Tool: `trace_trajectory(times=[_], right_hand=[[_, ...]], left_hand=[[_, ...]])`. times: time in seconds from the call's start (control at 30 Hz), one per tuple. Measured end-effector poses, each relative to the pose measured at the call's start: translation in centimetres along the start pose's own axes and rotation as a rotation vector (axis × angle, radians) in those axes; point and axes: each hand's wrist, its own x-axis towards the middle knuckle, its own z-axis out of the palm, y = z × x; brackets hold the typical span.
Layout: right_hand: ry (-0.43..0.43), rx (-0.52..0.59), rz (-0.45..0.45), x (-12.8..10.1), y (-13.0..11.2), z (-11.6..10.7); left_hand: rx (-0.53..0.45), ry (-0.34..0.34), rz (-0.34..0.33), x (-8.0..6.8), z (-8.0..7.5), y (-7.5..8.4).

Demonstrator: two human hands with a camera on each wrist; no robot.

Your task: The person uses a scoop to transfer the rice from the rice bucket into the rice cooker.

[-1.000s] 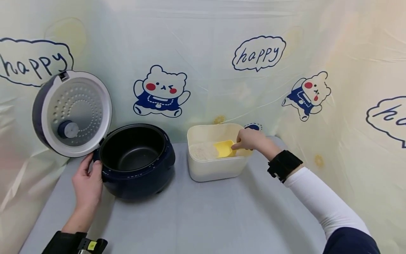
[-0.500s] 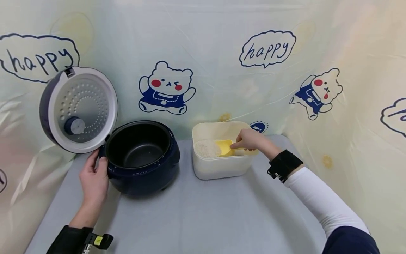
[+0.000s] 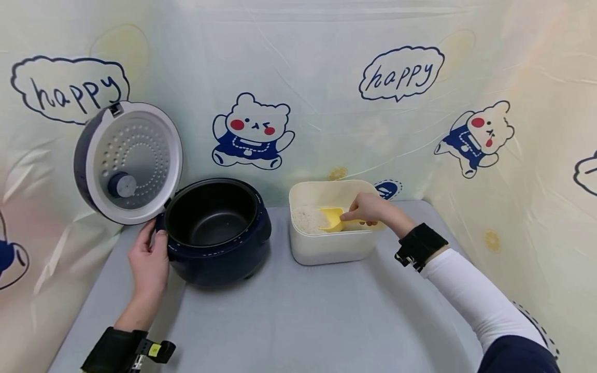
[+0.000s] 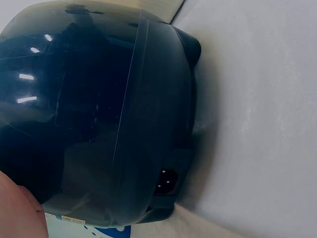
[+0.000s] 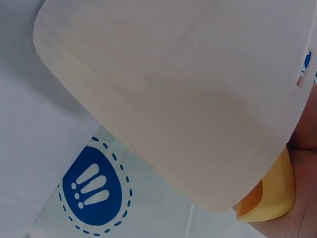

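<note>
A dark blue rice cooker (image 3: 219, 235) stands on the grey table with its lid (image 3: 128, 163) swung up to the left and its black inner pot bare. My left hand (image 3: 150, 259) rests flat against the cooker's left side, fingers straight; the left wrist view is filled by the cooker's glossy wall (image 4: 124, 114). To the right stands a cream container (image 3: 328, 248) holding white rice (image 3: 307, 219). My right hand (image 3: 366, 210) reaches into it and pinches the handle of a yellow scoop (image 3: 332, 218), whose bowl lies against the rice. The right wrist view shows the container's outer wall (image 5: 173, 94) and the scoop's edge (image 5: 270, 198).
The grey table (image 3: 298, 316) runs forward to the near edge. A plastic sheet printed with bears and "happy" bubbles (image 3: 401, 75) hangs close behind and at both sides. Both wrists wear black straps.
The view has drifted, so everything sits slightly further right in the frame. The right hand has pushed the yellow scoop a little deeper toward the rice. The left hand stays on the cooker.
</note>
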Motion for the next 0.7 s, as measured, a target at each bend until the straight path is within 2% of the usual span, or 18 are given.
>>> trace_trajectory(times=[0.17,0.4,0.57,0.7], right_hand=[[0.001,0.017,-0.009,0.22,-0.12,0.08],[0.022,0.034,-0.003,0.36,-0.29,0.32],[0.02,0.026,-0.032,0.54,-0.47,0.61],[0.025,0.025,-0.053,0.56,-0.4,0.69]], left_hand=[[0.016,0.005,0.002,0.05,-0.17,0.22],[-0.005,0.016,-0.001,0.4,-0.06,-0.29],[0.051,-0.003,0.006,0.21,-0.12,-0.37],[0.055,-0.007,0.019,0.03,-0.18,-0.21]])
